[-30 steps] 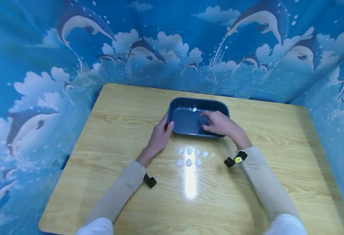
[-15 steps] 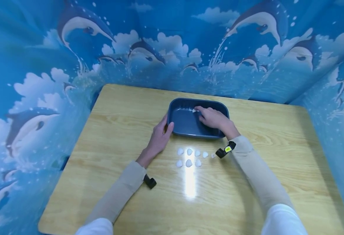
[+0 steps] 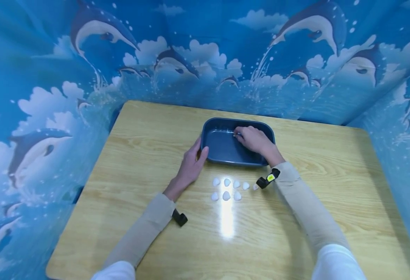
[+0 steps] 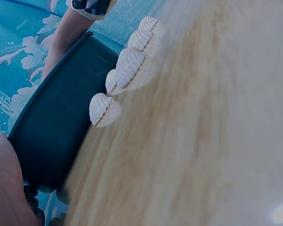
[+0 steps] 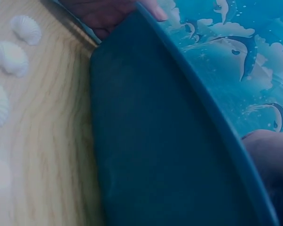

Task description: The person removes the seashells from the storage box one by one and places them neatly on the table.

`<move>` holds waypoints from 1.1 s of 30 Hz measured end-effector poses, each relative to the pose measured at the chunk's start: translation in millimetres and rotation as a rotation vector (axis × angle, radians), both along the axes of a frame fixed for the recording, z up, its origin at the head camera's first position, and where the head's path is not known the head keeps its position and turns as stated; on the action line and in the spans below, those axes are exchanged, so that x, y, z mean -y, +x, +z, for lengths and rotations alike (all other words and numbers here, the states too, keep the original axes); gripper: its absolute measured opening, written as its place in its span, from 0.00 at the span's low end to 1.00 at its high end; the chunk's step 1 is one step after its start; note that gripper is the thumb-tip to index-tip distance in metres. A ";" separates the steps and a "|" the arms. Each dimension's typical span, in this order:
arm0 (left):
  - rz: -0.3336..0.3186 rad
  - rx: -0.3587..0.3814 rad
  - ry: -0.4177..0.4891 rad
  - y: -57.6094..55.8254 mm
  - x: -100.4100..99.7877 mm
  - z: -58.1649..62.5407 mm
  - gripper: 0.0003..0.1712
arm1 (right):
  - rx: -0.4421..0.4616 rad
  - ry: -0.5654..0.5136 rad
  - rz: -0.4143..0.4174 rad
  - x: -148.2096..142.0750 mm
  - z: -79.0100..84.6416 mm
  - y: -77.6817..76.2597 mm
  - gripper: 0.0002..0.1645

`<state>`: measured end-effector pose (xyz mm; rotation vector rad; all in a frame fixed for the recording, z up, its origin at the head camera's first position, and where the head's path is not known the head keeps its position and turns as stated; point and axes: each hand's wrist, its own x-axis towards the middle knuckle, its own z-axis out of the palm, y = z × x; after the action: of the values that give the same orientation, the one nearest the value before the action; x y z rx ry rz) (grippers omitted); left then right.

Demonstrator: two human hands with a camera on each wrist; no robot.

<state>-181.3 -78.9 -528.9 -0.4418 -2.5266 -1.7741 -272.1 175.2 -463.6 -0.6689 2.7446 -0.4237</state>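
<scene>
A dark blue rectangular tray [image 3: 222,160] stands toward the back of the table. My left hand [image 3: 190,165] grips its left end, thumb at the rim and fingers along the outer wall. Inside the tray, my right hand [image 3: 255,140] has its fingers curled down and pinches a small white seashell [image 3: 234,135], mostly hidden by the fingertips. In front of the tray, several white ribbed seashells [image 3: 226,195] lie in two rows. From the left wrist, shells [image 4: 130,67] show beside the tray's outer wall [image 4: 61,113].
The wooden table [image 3: 138,140] carries the tray and shells. A dolphin-print curtain [image 3: 205,89] hangs behind and at both sides. The black camera on my right wrist [image 3: 262,182] hangs close to the smallest shell [image 3: 255,187], at the right end of the far row.
My right hand has moved left inside the tray to the lone seashell, and its fingers have closed on it. My left hand keeps its place on the tray.
</scene>
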 end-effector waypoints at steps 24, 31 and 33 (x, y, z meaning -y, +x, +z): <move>0.003 -0.006 0.005 -1.7 0.6 1.3 0.35 | 0.174 -0.136 -0.008 -15.4 1.7 -5.2 0.15; -0.003 0.001 0.000 -1.0 1.0 2.6 0.38 | 0.138 -0.118 0.013 -10.0 -0.6 -0.6 0.13; -0.004 0.005 0.004 -0.6 1.0 2.7 0.36 | 0.141 -0.108 0.012 -9.2 -0.6 0.1 0.13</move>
<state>-181.9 -79.9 -526.2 -0.4434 -2.5272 -1.7832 -272.1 184.4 -464.3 -0.6554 2.5987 -0.5963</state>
